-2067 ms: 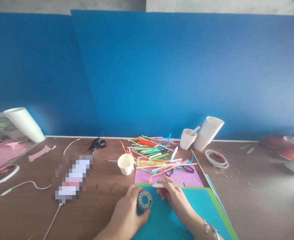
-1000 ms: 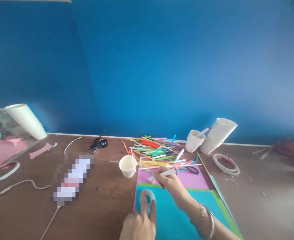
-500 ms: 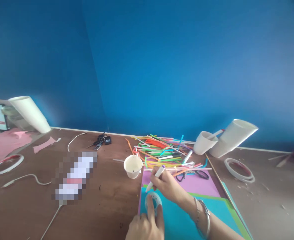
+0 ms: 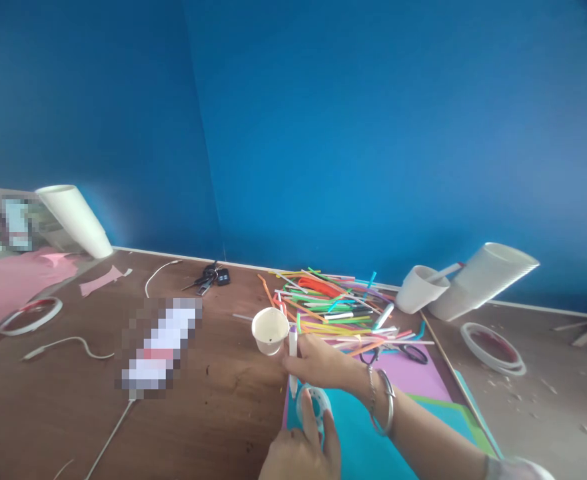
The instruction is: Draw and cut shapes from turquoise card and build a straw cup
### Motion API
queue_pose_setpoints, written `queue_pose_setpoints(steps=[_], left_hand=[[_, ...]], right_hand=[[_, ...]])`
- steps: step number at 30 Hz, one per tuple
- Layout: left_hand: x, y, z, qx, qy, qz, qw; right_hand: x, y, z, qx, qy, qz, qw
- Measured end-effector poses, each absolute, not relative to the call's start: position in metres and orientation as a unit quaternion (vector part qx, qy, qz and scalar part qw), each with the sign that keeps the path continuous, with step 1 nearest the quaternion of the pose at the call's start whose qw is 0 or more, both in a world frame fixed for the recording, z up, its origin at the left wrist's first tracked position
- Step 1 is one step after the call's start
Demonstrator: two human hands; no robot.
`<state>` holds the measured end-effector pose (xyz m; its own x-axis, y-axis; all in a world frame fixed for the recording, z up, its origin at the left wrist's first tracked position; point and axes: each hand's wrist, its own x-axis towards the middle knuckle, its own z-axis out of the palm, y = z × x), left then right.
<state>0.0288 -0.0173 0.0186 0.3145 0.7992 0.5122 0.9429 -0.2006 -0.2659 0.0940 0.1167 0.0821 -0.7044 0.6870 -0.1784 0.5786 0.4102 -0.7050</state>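
My right hand (image 4: 313, 360), with bracelets on its wrist, holds a white marker (image 4: 293, 363) with a purple end, nearly upright. The marker's tip is at the left edge of a pale ring (image 4: 325, 400). This ring lies on blue paper (image 4: 368, 433). My left hand (image 4: 303, 450) rests below, its fingers apart, with fingertips pressing on the ring. Green and purple sheets (image 4: 426, 380) lie under the blue paper. Just left of my right hand stands a paper cup (image 4: 270, 343).
Colourful straws (image 4: 328, 303) and scissors (image 4: 413, 353) lie behind the papers. A cup (image 4: 420, 297) and a white roll (image 4: 483, 283) stand at the back right. Tape (image 4: 493, 363) lies right; keys (image 4: 213, 277) and a blurred-out device (image 4: 160, 353) lie left.
My right hand has moved left round the ring, and the marker has turned more upright. My left hand stays on the ring. The whole view has shifted slightly.
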Motion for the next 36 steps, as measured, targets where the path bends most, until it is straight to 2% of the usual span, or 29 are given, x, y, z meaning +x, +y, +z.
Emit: queue_pose_setpoints(steps=[8,19,31,36], left_hand=[[0.027,-0.017,0.020,-0.773,-0.558,-0.114,0.280],[0.025,-0.017,0.023,-0.778,-0.549,-0.123,0.280],[0.025,-0.020,0.024,-0.789,-0.554,-0.080,0.252],[0.025,-0.019,0.024,-0.792,-0.560,-0.078,0.230]], right_hand=[[0.095,0.117,0.077,-0.377,-0.843,0.381,0.048],[0.101,0.121,0.082,-0.392,-0.830,0.391,0.066],[0.125,0.120,0.072,-0.429,-0.789,0.422,0.126],[0.138,0.106,0.069,-0.426,-0.787,0.404,0.190]])
